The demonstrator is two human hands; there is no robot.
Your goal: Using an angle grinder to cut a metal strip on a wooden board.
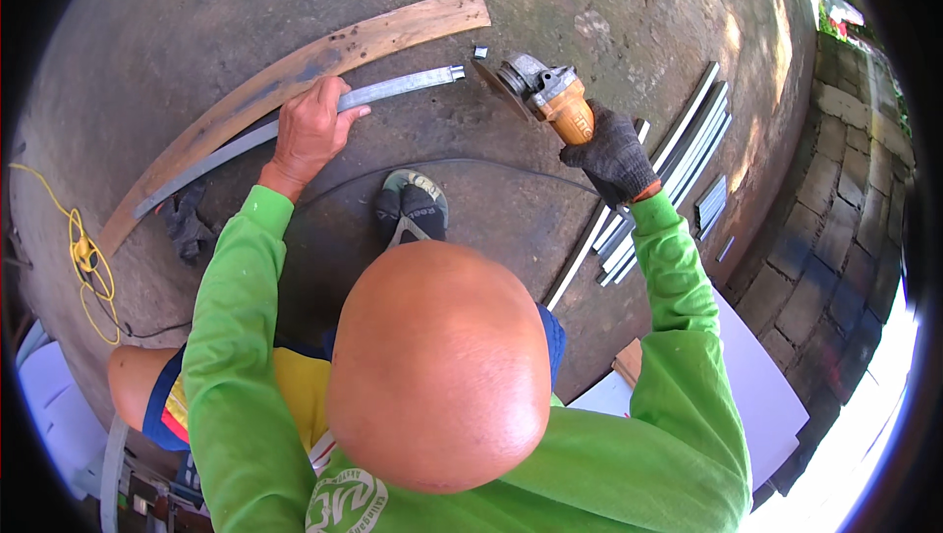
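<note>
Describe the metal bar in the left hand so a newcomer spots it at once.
Start at the long brown board, upper left. Along its near side runs one long grey metal bar, gripped by the bare left hand. Unlike the group of bars lying at the right, it is held, its shiny end pointing toward the grinder.

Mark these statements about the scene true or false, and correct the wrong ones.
1. The left hand grips a metal tube. True.
2. The right hand is bare. False: it wears a dark glove.
3. The right hand holds a grinder. True.
4. The yellow cord lies on the person's right. False: it lies on the left.
5. A wooden board lies on the ground. True.
6. Both sleeves are blue. False: they are green.
</note>
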